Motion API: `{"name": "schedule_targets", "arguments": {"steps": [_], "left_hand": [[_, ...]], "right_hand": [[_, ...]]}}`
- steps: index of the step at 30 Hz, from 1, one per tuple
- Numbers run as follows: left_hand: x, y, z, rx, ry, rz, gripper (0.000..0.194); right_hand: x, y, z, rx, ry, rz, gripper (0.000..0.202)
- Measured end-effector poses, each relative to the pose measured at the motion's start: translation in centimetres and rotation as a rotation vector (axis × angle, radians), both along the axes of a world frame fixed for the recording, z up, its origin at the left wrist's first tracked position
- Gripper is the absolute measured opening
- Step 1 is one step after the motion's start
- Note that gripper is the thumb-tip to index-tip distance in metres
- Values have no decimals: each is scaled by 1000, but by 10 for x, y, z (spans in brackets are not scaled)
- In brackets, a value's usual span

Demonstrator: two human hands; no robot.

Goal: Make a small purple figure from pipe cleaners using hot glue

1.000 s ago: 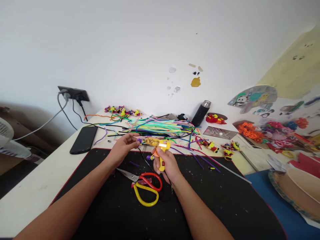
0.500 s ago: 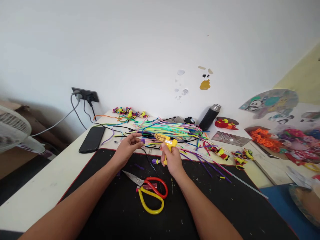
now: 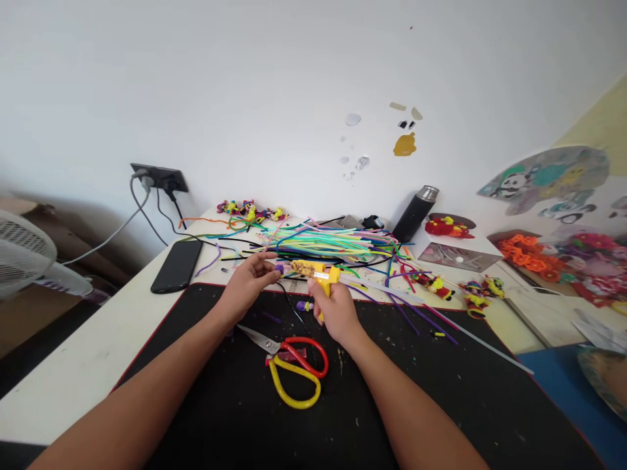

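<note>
My right hand (image 3: 334, 308) is wrapped round the handle of a yellow glue gun (image 3: 323, 277), whose nozzle points left. A long translucent glue stick (image 3: 377, 287) runs out of its back. My left hand (image 3: 249, 282) pinches a small purple fuzzy piece (image 3: 279, 269) at the fingertips, close to the nozzle; whether they touch I cannot tell. Below the gun a small purple and yellow figure part (image 3: 304, 305) lies on the black mat (image 3: 206, 385). Nearer to me are scissors (image 3: 289, 365) with one red and one yellow handle, blades pointing left, lying over a small pink-red object.
A heap of coloured pipe cleaners (image 3: 323, 243) spreads along the wall. A phone (image 3: 177, 266) lies at left, near a socket (image 3: 159, 177) with cables. A black flask (image 3: 415, 214), a white box (image 3: 458, 253) and small fuzzy dolls (image 3: 474, 299) stand at right. A fan (image 3: 29, 254) is far left.
The glue gun has tipped closer to level, its nozzle moving left toward the purple piece, and its glue stick now shows behind it. The camera view has shifted slightly.
</note>
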State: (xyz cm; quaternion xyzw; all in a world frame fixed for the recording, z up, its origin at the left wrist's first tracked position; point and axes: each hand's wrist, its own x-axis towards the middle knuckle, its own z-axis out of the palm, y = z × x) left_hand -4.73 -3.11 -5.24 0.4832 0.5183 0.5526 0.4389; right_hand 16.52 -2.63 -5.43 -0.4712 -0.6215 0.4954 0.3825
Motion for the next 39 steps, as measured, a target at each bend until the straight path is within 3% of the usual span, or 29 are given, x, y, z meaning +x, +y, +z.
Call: {"name": "schedule_targets", "arguments": {"steps": [11,39], "left_hand": [[1,-2,3,38,24,-20,53],[2,-2,1,80,158,-18,46]], "right_hand": [[-1,-2,-8,82,-122,24,55],[-2,-6,2,170,-224,18,58]]}}
